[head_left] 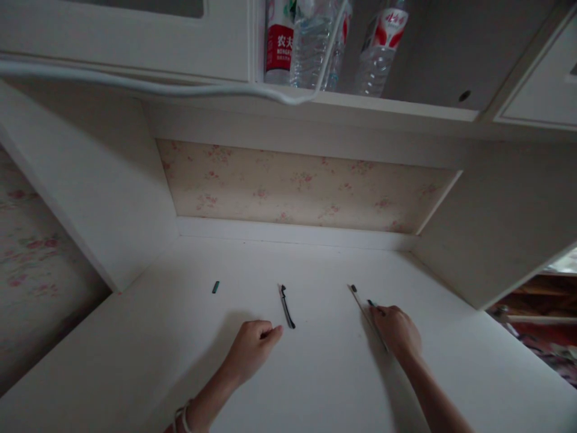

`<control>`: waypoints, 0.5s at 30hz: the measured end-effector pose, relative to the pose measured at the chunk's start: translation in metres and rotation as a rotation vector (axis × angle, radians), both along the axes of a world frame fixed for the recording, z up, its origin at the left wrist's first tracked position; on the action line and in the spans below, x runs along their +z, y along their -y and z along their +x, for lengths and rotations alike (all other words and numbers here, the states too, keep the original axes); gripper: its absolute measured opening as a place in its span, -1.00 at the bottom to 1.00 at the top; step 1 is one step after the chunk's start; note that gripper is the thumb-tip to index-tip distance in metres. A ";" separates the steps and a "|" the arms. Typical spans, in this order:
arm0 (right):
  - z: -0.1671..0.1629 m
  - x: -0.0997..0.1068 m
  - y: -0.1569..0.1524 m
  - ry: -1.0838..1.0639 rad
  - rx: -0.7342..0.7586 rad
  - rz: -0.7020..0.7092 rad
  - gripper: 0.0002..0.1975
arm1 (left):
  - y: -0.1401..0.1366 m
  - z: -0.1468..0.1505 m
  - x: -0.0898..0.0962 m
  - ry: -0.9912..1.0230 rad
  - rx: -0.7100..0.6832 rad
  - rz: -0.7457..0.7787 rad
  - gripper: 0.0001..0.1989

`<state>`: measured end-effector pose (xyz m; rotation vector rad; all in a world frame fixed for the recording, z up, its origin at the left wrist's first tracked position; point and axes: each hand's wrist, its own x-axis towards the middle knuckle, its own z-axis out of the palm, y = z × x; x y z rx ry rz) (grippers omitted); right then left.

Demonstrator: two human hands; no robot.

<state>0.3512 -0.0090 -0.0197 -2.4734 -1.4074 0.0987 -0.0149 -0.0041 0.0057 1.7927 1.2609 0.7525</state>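
My left hand [255, 350] is closed with its fingers curled and thumb forward; nothing shows in it. Just beyond its thumb lies a slim black razor-like tool [287, 308], its short head pointing away from me. On the right, my right hand [399, 331] pinches a small dark piece [370, 302]; its far end sticks out past the fingertips and the rest is hidden. Beside and partly under that hand is a thin pale stick with a dark tip [354, 289], perhaps a toothbrush. Farther left a small dark-green strip [216, 287] rests alone.
Everything lies on a white desktop [315, 385] between side panels. A floral-papered back wall [288, 186] rises behind it. Overhead, a shelf holds several plastic bottles [311, 48], and a white cable [180, 90] hangs along its front edge.
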 end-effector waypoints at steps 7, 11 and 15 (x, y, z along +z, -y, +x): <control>-0.007 0.023 0.015 -0.163 -0.047 0.161 -0.47 | -0.001 0.000 -0.002 -0.007 0.000 -0.004 -0.52; -0.050 0.067 0.051 -0.755 0.022 0.616 -0.52 | -0.001 0.001 -0.004 -0.005 -0.008 0.006 -0.52; -0.071 0.097 0.114 -1.053 0.299 0.620 -0.70 | 0.000 0.001 -0.004 -0.005 -0.017 0.010 -0.53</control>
